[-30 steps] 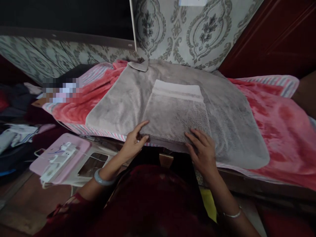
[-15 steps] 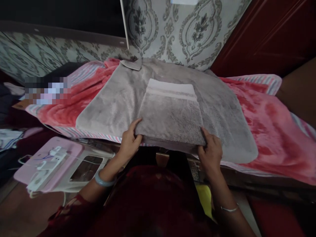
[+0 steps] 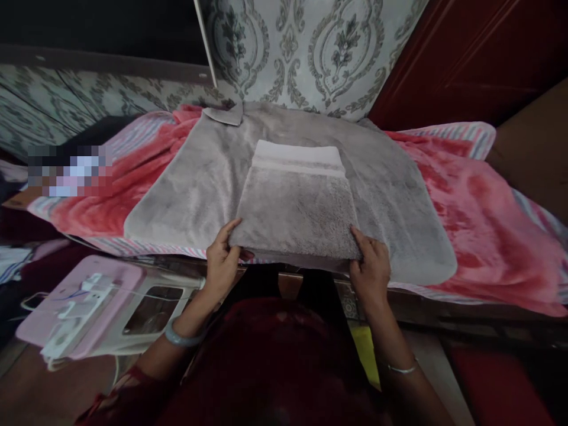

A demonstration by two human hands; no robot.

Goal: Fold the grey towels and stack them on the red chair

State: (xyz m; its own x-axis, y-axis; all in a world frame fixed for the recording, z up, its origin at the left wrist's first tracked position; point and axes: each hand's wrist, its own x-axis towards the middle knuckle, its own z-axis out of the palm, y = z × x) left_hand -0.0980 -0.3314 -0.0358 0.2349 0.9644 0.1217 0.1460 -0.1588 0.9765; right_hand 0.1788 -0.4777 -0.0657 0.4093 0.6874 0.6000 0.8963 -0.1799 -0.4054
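Note:
A folded grey towel (image 3: 295, 207) with a pale band across its far end lies on a larger grey blanket (image 3: 177, 195). My left hand (image 3: 223, 254) grips the towel's near left corner, thumb and fingers pinching its edge. At the near right corner, my right hand (image 3: 370, 260) pinches the edge the same way. The towel's near edge hangs at the front of the blanket, slightly raised between both hands. Fingertips under the towel are partly hidden.
Beneath the grey blanket spreads a red and pink blanket (image 3: 497, 207) with a striped border. A power strip (image 3: 80, 316) with cables rests on a pink-topped stand (image 3: 118, 275) at left. Behind are a dark screen (image 3: 102, 29), patterned wall (image 3: 293, 53) and red door (image 3: 448, 65).
The whole view has shifted a little, with everything now further left in the picture. Both hands keep their hold on the towel's near corners, and the towel lies much as before.

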